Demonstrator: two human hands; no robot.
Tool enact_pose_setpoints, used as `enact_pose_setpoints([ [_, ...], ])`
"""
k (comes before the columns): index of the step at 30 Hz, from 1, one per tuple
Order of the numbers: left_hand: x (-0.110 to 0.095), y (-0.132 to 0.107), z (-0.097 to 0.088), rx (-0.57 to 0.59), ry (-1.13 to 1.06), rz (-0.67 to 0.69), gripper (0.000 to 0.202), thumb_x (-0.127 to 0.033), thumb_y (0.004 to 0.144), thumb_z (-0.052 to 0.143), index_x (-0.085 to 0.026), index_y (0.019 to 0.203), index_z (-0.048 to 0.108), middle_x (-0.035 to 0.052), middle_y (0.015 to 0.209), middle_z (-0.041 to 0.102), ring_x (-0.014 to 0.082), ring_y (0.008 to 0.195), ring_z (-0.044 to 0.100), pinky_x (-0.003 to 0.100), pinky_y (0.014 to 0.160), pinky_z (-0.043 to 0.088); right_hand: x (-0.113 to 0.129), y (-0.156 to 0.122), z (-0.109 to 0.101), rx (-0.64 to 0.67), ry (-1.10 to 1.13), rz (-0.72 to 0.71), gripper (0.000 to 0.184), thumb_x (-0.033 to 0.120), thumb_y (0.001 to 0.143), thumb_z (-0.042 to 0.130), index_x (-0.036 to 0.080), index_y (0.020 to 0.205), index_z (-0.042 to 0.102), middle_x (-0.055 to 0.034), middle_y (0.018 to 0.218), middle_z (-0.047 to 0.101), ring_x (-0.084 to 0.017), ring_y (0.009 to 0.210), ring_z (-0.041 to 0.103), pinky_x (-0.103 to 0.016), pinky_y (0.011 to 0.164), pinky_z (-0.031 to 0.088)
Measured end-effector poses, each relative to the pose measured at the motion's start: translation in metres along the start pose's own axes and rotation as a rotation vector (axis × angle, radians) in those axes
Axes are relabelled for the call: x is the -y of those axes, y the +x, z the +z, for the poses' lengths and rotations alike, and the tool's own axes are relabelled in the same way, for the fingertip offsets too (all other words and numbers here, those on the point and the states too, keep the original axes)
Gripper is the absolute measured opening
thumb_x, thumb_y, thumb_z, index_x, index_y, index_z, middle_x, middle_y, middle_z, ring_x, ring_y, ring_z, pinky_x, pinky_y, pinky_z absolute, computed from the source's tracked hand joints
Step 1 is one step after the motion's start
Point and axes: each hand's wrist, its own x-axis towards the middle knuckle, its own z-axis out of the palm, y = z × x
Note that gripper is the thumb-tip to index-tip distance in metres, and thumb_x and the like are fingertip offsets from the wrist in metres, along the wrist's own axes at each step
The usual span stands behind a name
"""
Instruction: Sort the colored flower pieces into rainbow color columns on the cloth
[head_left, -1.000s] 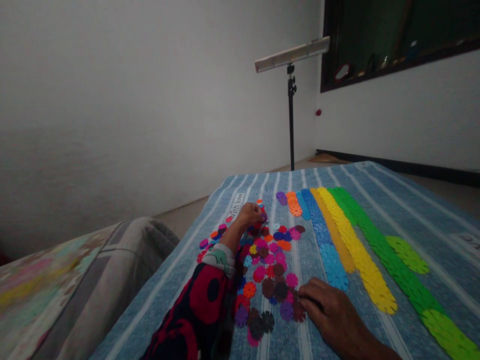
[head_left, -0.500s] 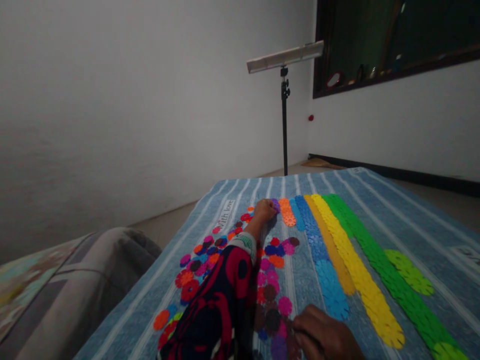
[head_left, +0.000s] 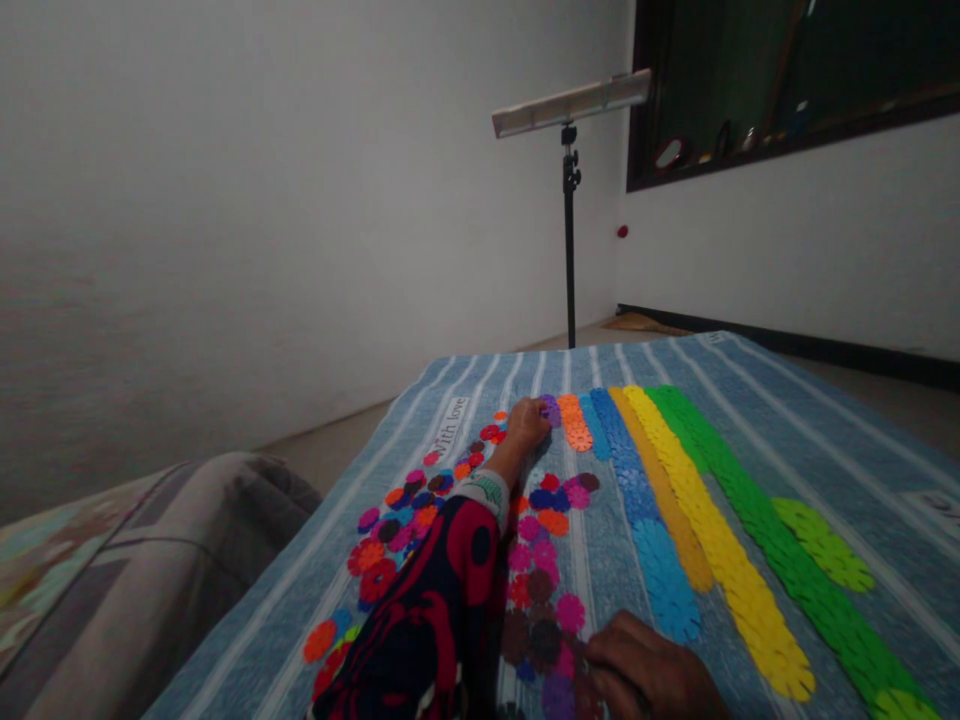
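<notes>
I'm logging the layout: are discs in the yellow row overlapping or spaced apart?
Overlapping: the yellow row forms one unbroken strip without visible gaps.

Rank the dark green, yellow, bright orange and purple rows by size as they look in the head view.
1. Dark green row and yellow row: alike; nearness makes their order unsure.
2. Bright orange row.
3. Purple row, slightly overlapped by the left hand.

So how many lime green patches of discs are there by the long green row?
2: one patch right of the green row, and a second patch toward its near end, cut off by the picture's bottom edge, so some may be hidden.
</notes>
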Motion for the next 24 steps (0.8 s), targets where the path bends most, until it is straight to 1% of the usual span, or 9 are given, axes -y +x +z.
enact_pose_setpoints([
  [5,-0.003,-0.012,0.005,0.052,-0.058,-0.031,0.034,-0.008,0.075,0.057,-0.013,0.104,0.073,0.0112,0.103,0.072,0.0218,0.097,0.064,0.029,0.088,0.046,-0.004,-0.002,-0.008,0.042,-0.022,-0.093,0.025,0.011,0.088,0.047,0.025,0.088,0.068,-0.0004,0.078,0.067,-0.011,0.072,0.067,-0.014,0.067,0.05],
  [8,-0.005,-0.024,0.006,0.061,-0.106,-0.025,0.036,-0.005,0.075,0.055,-0.014,0.104,0.073,0.0103,0.106,0.072,0.0207,0.098,0.063,0.028,0.089,0.046,-0.003,-0.004,-0.013,0.038,0.008,-0.066,0.023,0.013,0.09,0.048,0.025,0.089,0.068,0.0002,0.079,0.067,-0.011,0.072,0.068,-0.015,0.068,0.05],
  [11,0.0,-0.036,-0.004,0.025,-0.089,-0.032,0.037,-0.005,0.076,0.054,-0.015,0.107,0.073,0.0111,0.11,0.071,0.0203,0.102,0.063,0.028,0.092,0.045,0.002,-0.006,-0.016,0.043,0.04,-0.026,0.023,0.017,0.094,0.046,0.025,0.091,0.067,-0.0006,0.081,0.068,-0.012,0.074,0.068,-0.017,0.068,0.051],
  [14,0.017,-0.05,-0.031,0.049,-0.003,-0.04,0.033,-0.007,0.076,0.055,-0.015,0.102,0.074,0.01,0.104,0.073,0.0197,0.098,0.064,0.026,0.09,0.046,0.007,-0.005,-0.019,0.05,0.056,0.026,0.023,0.02,0.095,0.045,0.025,0.092,0.068,-0.0017,0.084,0.068,-0.013,0.078,0.068,-0.02,0.07,0.051],
  [16,0.034,-0.061,-0.056,0.106,0.064,-0.056,0.03,-0.007,0.075,0.055,-0.014,0.096,0.076,0.0081,0.094,0.074,0.0188,0.09,0.065,0.025,0.084,0.047,0.011,-0.003,-0.02,0.054,0.063,0.063,0.024,0.02,0.094,0.045,0.025,0.091,0.069,-0.0018,0.084,0.068,-0.014,0.078,0.068,-0.022,0.071,0.051],
  [18,0.053,-0.072,-0.082,0.155,0.12,-0.076,0.028,-0.009,0.073,0.058,-0.013,0.093,0.077,0.0076,0.088,0.074,0.0186,0.084,0.065,0.024,0.079,0.047,0.014,-0.002,-0.02,0.053,0.074,0.09,0.025,0.022,0.094,0.044,0.025,0.092,0.069,-0.0022,0.085,0.068,-0.015,0.079,0.068,-0.024,0.071,0.051],
  [20,0.071,-0.083,-0.104,0.193,0.146,-0.128,0.028,-0.01,0.071,0.059,-0.013,0.092,0.077,0.006,0.085,0.074,0.0171,0.079,0.064,0.023,0.074,0.046,0.017,-0.001,-0.021,0.04,0.08,0.106,0.025,0.024,0.094,0.044,0.024,0.091,0.069,-0.0026,0.084,0.068,-0.016,0.078,0.068,-0.026,0.071,0.051],
  [22,0.087,-0.094,-0.119,0.216,0.149,-0.19,0.029,-0.008,0.068,0.059,-0.013,0.09,0.077,0.0045,0.08,0.073,0.0157,0.074,0.063,0.021,0.07,0.046,0.019,0.0,-0.021,0.024,0.082,0.124,0.026,0.024,0.093,0.043,0.023,0.09,0.069,-0.0028,0.083,0.067,-0.017,0.077,0.067,-0.027,0.07,0.05],
  [24,0.097,-0.102,-0.125,0.219,0.142,-0.248,0.03,-0.007,0.066,0.059,-0.013,0.088,0.078,0.0031,0.074,0.072,0.0148,0.07,0.063,0.02,0.066,0.045,0.022,0.0,-0.022,0.019,0.089,0.138,0.026,0.024,0.093,0.043,0.023,0.089,0.069,-0.0031,0.083,0.067,-0.018,0.077,0.067,-0.029,0.071,0.05],
])
